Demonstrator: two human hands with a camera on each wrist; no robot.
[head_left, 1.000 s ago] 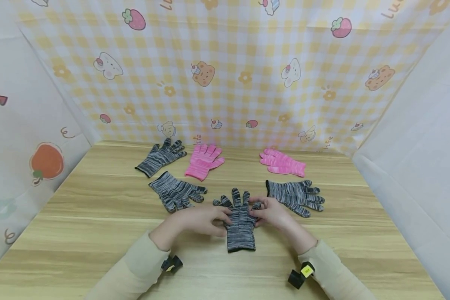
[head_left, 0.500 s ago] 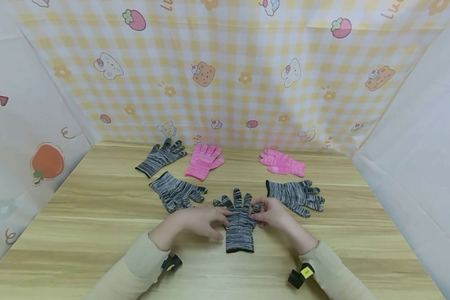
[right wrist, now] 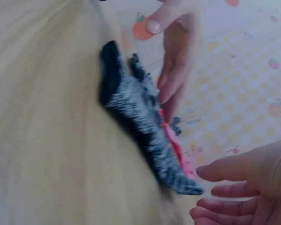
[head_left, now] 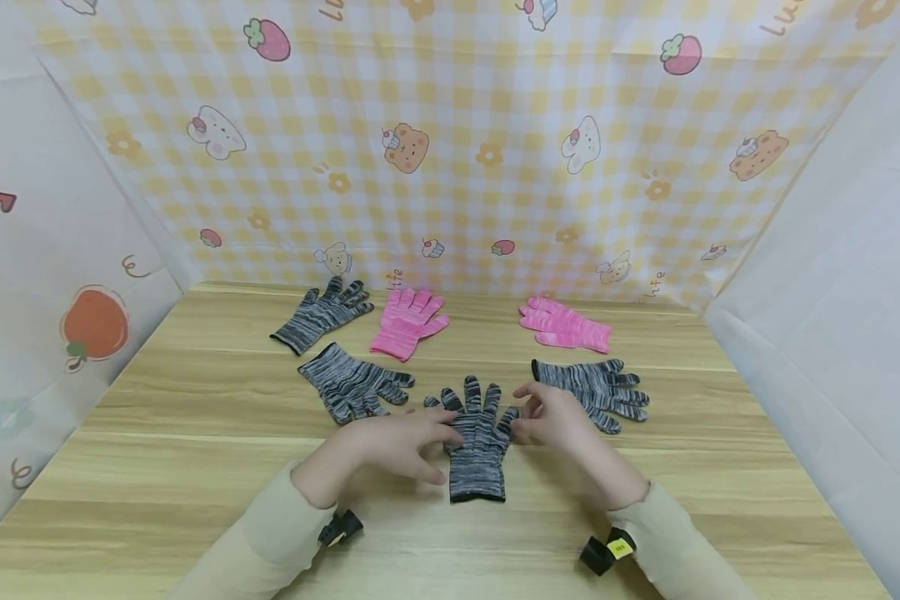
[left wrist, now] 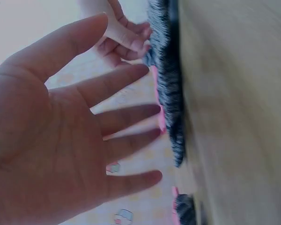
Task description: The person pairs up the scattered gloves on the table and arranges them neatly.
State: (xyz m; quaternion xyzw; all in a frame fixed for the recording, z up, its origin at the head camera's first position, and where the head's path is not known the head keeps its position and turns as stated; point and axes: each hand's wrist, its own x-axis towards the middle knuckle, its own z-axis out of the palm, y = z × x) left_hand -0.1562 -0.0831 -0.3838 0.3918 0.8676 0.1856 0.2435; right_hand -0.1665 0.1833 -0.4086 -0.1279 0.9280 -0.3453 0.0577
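Observation:
A grey-black striped knit glove (head_left: 477, 471) lies flat in front of the person, its fingers pointing away and its black-edged cuff nearest. Over its left side is the left hand (head_left: 399, 443), fingers extended and spread; the left wrist view shows this palm (left wrist: 56, 126) holding nothing. Just off the glove's right side is the right hand (head_left: 557, 417), its fingers loosely bent. From the right wrist, the right hand's fingers (right wrist: 229, 171) look close to the glove's tip (right wrist: 192, 190), with nothing between them; whether they touch is hard to tell.
Two more striped gloves (head_left: 321, 315) (head_left: 352, 383) lie at the left, another (head_left: 592, 393) at the right, partly behind the right hand. Pink gloves (head_left: 407, 323) (head_left: 566, 325) lie farther back on the wooden table (head_left: 195, 467). A checked cloth (head_left: 487, 200) hangs behind.
The right hand has let go of the glove's right-side finger and moved slightly right and away. The glove has shifted a little left, and that finger now lies spread out.

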